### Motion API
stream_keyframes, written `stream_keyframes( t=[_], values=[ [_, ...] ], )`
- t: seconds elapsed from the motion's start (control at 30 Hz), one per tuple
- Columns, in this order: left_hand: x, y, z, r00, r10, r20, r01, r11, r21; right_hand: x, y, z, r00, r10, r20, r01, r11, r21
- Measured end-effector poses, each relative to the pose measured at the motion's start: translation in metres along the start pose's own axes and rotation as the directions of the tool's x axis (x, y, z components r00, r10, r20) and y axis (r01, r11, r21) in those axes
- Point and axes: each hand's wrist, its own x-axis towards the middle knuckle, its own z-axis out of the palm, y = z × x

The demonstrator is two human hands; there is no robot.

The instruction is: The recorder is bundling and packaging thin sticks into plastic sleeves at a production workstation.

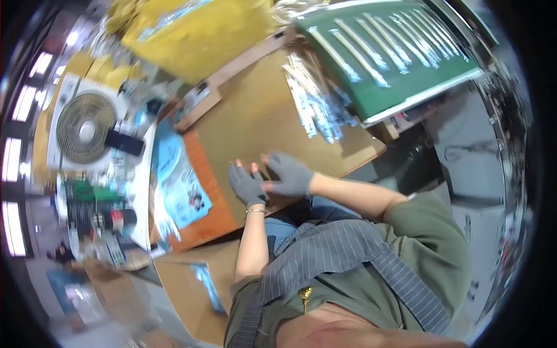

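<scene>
My left hand, in a grey glove with bare fingertips, is over the near edge of the cardboard-covered table. Its fingers are stretched and somewhat apart. Close beside it, my right hand wears the same kind of glove, fingers extended toward the left one and thumb nearly touching it. I make out nothing held in either hand. Beyond them on the cardboard lies a loose pile of long, thin pale sticks in clear and blue wrappers. Similar wrapped sticks lie in a row on a green conveyor belt.
Blue printed plastic bags lie on the table's left side. Further left are a box fan and a dark phone. A large yellow sack sits at the back behind a wooden rail. An open cardboard box stands below left.
</scene>
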Motion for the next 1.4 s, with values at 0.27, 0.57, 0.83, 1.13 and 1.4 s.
stream_keyframes(
  t=[0.27, 0.57, 0.83, 1.13, 1.4],
  values=[
    [0.036, 0.007, 0.024, 0.981, 0.137, -0.137, -0.146, 0.987, -0.059, 0.100, 0.153, -0.134, 0.650, 0.691, -0.316, -0.743, 0.665, -0.075],
    [0.059, 0.009, 0.041, 0.982, 0.184, -0.031, -0.186, 0.953, -0.240, 0.095, 0.138, -0.053, 0.738, 0.670, -0.079, -0.622, 0.722, 0.304],
    [0.060, -0.004, 0.052, 0.977, 0.186, -0.102, -0.206, 0.948, -0.245, -0.001, 0.073, -0.018, 0.759, 0.328, -0.563, -0.358, 0.932, 0.060],
    [0.061, 0.002, 0.046, 0.979, 0.181, -0.096, -0.196, 0.965, -0.173, -0.074, 0.038, -0.012, 0.855, 0.013, -0.519, -0.230, 0.906, -0.355],
    [0.053, -0.006, 0.047, 0.991, 0.005, -0.131, -0.064, 0.892, -0.447, -0.076, 0.039, -0.012, 0.858, -0.017, -0.513, -0.217, 0.894, -0.392]
  ],
)
